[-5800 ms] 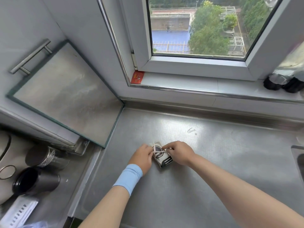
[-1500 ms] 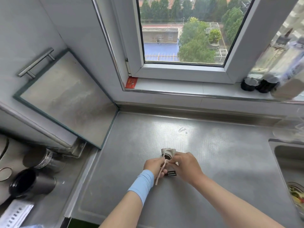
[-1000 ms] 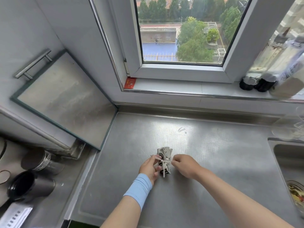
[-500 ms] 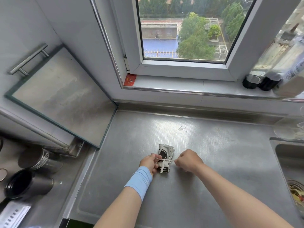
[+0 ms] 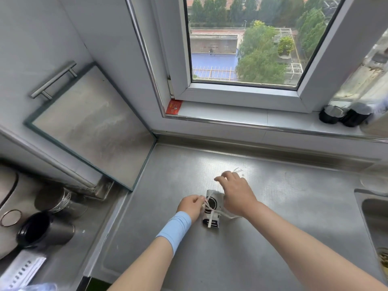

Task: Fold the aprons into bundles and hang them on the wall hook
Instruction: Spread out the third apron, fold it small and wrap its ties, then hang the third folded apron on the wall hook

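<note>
I count one apron bundle [image 5: 211, 213], black and white, lying near the middle of the steel counter [image 5: 168, 175]. One pale tie strap [image 5: 210, 221] is wrapped round it. My two hands work over the counter's middle. The left hand [image 5: 191, 205], with one blue wristband [image 5: 174, 227], pinches the strap at the bundle's left side. The right hand [image 5: 237, 194] is raised just over the bundle with its fingertips drawn together; I cannot tell if any strap sits between them. Off the counter's left edge lie two dark metal cups [image 5: 45, 232]. At its right edge is one sink [image 5: 373, 211]. Behind its back edge, the sill holds two black bottle caps [image 5: 330, 114] and one red card [image 5: 173, 107].
</note>
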Demonstrator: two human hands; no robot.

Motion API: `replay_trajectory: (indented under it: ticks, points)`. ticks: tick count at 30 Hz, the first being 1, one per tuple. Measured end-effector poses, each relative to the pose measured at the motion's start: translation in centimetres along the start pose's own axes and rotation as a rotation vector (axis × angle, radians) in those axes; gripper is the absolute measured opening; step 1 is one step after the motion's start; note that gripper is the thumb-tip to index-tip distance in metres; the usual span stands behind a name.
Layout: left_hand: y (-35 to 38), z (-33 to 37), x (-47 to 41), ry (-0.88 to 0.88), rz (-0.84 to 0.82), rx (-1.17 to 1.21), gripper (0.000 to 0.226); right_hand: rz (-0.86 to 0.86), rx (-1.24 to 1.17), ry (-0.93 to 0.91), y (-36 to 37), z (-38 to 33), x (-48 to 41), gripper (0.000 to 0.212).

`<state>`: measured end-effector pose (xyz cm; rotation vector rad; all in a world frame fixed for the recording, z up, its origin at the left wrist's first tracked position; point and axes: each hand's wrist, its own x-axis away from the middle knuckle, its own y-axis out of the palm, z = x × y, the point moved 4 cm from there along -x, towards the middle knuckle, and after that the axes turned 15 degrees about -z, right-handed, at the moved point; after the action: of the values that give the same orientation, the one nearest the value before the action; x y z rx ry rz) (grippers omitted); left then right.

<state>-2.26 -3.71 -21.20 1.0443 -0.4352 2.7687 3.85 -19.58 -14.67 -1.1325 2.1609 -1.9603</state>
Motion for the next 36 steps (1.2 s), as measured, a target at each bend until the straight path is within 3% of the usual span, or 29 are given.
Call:
replay_trajectory:
  ticks: [4,7,10,14,17,21,26,29,31,33,36]
  points:
    - [0.2,0.3,1.1,-0.040,-0.071,0.070,0.018,-0.337,0.313,-0.215,2.3,-1.4,-1.6,0.075]
    - [0.3,0.2,1.9,-0.079,-0.088,0.114,0.020,-0.349,0.353,-0.234,3.4,-1.5,-2.4,0.052]
    - [-0.1,-0.3,2.5,-0.079,-0.124,-0.076,0.036,-0.334,0.161,-0.196,3.7,-1.2,-3.0,0.042]
    - [-0.8,0.3,3.1,-0.031,-0.119,-0.399,0.065,-0.249,0.126,-0.149,4.2,-1.2,-3.5,0.055]
    - [-1.1,0.8,3.0,0.007,-0.131,-0.716,0.057,-0.235,-0.003,-0.151,5.2,-1.8,-3.5,0.054]
    - [-2.4,1.4,3.1,0.063,-0.117,-0.786,0.052,-0.298,-0.444,-0.173,4.6,-2.9,-3.7,0.039]
    - [-6.7,3.5,4.0,0.189,-0.031,-0.734,0.044,-0.272,-0.586,-0.170,0.1,-5.5,-4.5,0.030]
    - [-10.4,5.6,5.3,0.187,-0.003,-0.714,0.054,-0.218,-0.615,-0.202,-3.6,-7.9,-5.0,0.021]
    - [-13.5,7.6,6.7,0.209,0.017,-0.675,0.059,-0.142,-0.667,-0.247,-6.8,-10.3,-5.1,0.012]
    - [-16.3,10.0,8.3,0.242,0.044,-0.639,0.058,-0.039,-0.748,-0.263,-10.3,-12.4,-5.2,0.021]
    - [-20.3,14.2,10.9,0.312,0.068,-0.617,0.055,0.175,-0.756,-0.263,-16.2,-15.6,-5.0,0.018]
